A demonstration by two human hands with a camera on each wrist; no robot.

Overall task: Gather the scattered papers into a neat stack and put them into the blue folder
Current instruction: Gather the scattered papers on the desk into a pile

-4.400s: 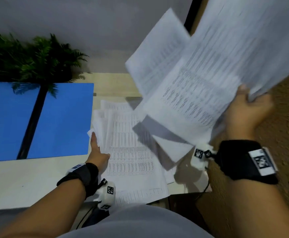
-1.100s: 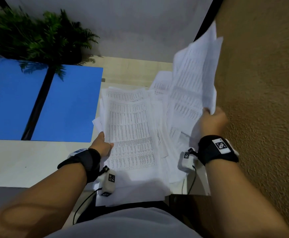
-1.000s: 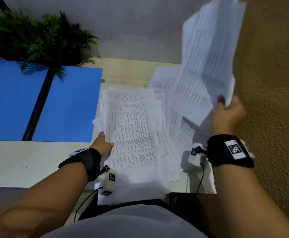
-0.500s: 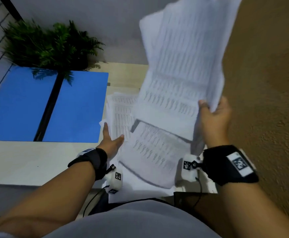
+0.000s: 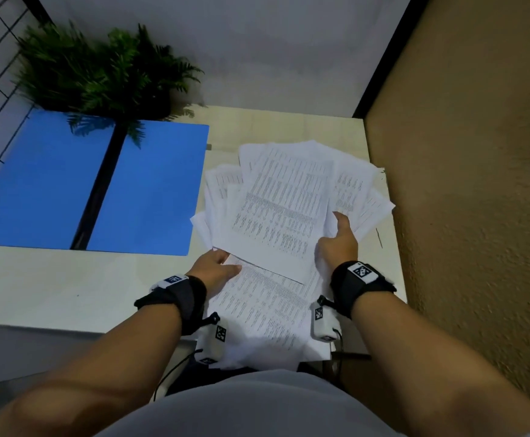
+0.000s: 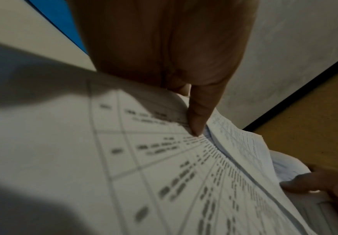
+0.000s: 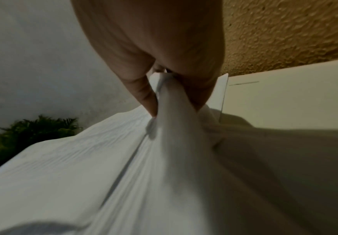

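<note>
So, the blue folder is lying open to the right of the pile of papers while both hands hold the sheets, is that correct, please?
Not quite: the blue folder lies open to the left of the papers, not the right, as the head view shows. The rest stands: the left hand grips the pile's near left edge and the right hand pinches sheets on its right side.

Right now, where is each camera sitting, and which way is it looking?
Head: on the person's head, looking down at the pale tabletop, open blue folder, green fern plant, fanned printed white papers; both forearms, left hand, right hand show.
Left wrist: under the left hand, looking along the thumb pressing the papers.
Right wrist: under the right hand, fingers pinching a paper bundle.
Shared: the papers appear in all views; the right hand also shows in the left wrist view.
</note>
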